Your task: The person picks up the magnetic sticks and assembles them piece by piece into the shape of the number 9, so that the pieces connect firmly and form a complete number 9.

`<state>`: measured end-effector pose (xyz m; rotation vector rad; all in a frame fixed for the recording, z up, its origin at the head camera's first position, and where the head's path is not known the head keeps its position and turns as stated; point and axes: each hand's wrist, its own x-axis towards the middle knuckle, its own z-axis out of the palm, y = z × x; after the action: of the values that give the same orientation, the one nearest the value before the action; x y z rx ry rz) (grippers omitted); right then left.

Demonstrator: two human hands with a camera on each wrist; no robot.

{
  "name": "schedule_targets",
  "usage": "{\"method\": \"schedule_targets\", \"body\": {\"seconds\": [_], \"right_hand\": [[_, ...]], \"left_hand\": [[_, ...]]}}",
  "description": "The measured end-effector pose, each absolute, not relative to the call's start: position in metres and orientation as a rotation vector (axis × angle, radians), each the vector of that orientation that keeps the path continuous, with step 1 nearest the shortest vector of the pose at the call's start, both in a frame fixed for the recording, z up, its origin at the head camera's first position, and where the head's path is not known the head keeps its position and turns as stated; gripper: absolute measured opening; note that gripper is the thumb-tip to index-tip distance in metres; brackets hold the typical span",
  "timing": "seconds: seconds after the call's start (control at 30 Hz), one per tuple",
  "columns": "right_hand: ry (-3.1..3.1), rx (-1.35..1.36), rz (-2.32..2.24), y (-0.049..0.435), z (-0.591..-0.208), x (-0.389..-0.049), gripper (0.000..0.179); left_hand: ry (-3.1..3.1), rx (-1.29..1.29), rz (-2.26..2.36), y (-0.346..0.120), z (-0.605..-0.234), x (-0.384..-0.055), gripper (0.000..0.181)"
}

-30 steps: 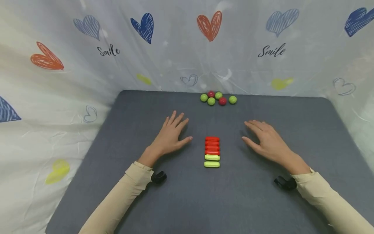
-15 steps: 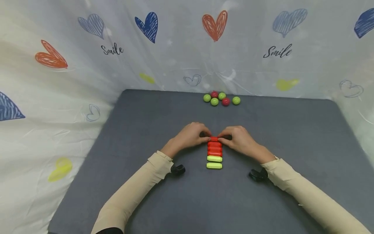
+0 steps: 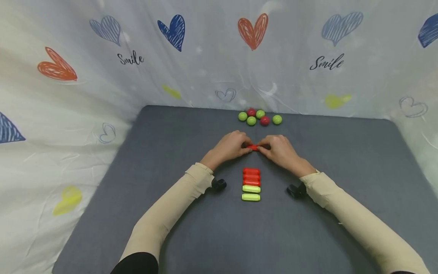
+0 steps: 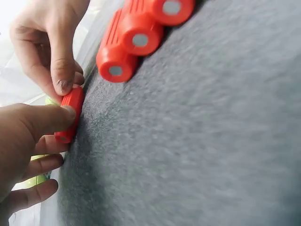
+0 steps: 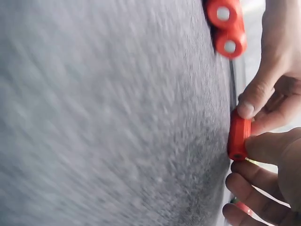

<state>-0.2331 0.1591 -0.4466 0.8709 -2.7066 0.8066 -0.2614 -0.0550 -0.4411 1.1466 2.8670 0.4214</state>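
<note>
A short red ribbed rod (image 3: 253,147) lies crosswise between my two hands, close over the grey table. My left hand (image 3: 230,147) pinches its left end between thumb and fingers. At the other end my right hand (image 3: 280,151) pinches it the same way. Both wrist views show the red rod (image 4: 71,110) with a thumb on each end. Nearer my body, three red rods (image 3: 251,171) lie side by side, with grey discs in their ends. Two yellow-green rods (image 3: 251,197) continue that row, the last set slightly apart.
Several green and red balls (image 3: 265,120) sit in a loose cluster at the far table edge, beyond my hands. The dark grey table (image 3: 154,152) backs onto a white curtain (image 3: 205,68) printed with hearts. A black wrist mount (image 3: 219,185) hangs at my left cuff.
My hands came in from both sides with spread fingers, took the farthest red rod of the row by its ends, and moved it away from the row toward the balls.
</note>
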Motion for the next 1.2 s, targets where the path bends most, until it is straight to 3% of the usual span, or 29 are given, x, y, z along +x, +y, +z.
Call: {"method": "schedule_targets", "body": {"seconds": [0.3,0.57,0.7,0.9,1.2], "right_hand": [[-2.671,0.730,0.752,0.183,-0.434,-0.261,0.021],[-2.763,0.512,0.722,0.213,-0.428,-0.306,0.046],[-2.816,0.509,0.792,0.217,-0.433,-0.319,0.037],[-2.796,0.479,0.851,0.225,-0.438,-0.315,0.026],[-2.718,0.563,0.955,0.224,-0.446,-0.271,0.025]], "left_hand": [[2.848,1.173,0.407,-0.047,-0.438,-0.271,0.023],[2.838,1.117,0.470,-0.048,-0.437,-0.273,0.023],[2.842,1.134,0.485,-0.048,-0.437,-0.275,0.023],[2.844,1.103,0.485,-0.045,-0.433,-0.276,0.024],[2.864,1.100,0.472,-0.044,-0.431,-0.278,0.025]]}}
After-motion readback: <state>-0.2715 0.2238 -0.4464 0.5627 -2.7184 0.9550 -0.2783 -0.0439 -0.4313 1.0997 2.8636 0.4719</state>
